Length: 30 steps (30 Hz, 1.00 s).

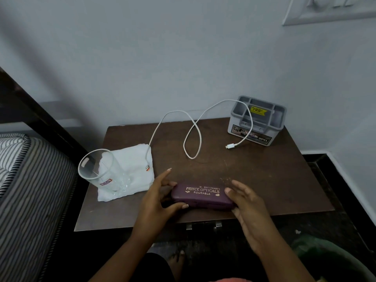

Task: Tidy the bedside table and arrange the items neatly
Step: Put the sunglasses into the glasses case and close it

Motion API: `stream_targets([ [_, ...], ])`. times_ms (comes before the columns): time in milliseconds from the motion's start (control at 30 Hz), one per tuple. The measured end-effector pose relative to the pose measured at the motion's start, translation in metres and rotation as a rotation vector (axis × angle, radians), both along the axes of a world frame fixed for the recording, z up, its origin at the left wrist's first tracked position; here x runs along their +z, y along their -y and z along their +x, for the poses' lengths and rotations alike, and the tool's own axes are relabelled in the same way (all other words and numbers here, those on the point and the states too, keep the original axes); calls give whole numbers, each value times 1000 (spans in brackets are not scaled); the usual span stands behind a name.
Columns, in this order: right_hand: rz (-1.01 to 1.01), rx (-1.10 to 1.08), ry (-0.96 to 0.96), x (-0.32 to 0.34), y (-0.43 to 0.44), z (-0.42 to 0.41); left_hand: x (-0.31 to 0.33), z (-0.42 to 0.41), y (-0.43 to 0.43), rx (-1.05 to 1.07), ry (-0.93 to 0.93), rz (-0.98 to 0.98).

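Note:
A maroon spectacle case (pixel 201 195) with gold lettering lies closed near the front edge of the brown bedside table (pixel 274 180). My left hand (pixel 158 198) grips its left end and my right hand (pixel 247 202) holds its right end. A clear drinking glass (pixel 99 169) stands on a folded white cloth (pixel 134 171) at the left of the table. A white charging cable (pixel 192 139) loops across the back, one plug resting on the cloth and the other lying in front of a grey compartment organiser (pixel 257 121) at the back right.
A striped mattress (pixel 30 190) and dark bed frame (pixel 40 117) stand close on the left. The wall (pixel 183 58) runs right behind the table. Two metal drawer handles (pixel 203 225) show under the front edge. A bare foot (pixel 177 259) is on the dark floor below.

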State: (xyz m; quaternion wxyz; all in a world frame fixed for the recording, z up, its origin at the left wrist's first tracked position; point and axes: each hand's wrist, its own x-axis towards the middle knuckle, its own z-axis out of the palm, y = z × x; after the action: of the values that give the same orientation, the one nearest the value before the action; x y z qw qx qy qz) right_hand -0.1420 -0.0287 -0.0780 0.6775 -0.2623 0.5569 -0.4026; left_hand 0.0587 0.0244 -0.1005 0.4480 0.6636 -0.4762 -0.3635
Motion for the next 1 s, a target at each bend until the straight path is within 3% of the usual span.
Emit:
stream_targets([
  [167, 51, -171, -41, -3, -15, 5, 1, -6, 2, -4, -30, 43],
  [333, 73, -198, 3, 2, -17, 4, 10, -18, 7, 189, -459, 194],
  [467, 67, -201, -10, 4, -18, 5, 8, -20, 8, 306, -629, 240],
  [833, 74, -205, 2, 9, -21, 7, 11, -21, 6, 335, -666, 249],
  [1000, 16, -215, 31, 31, -22, 6, 42, -14, 8, 266, -675, 227],
])
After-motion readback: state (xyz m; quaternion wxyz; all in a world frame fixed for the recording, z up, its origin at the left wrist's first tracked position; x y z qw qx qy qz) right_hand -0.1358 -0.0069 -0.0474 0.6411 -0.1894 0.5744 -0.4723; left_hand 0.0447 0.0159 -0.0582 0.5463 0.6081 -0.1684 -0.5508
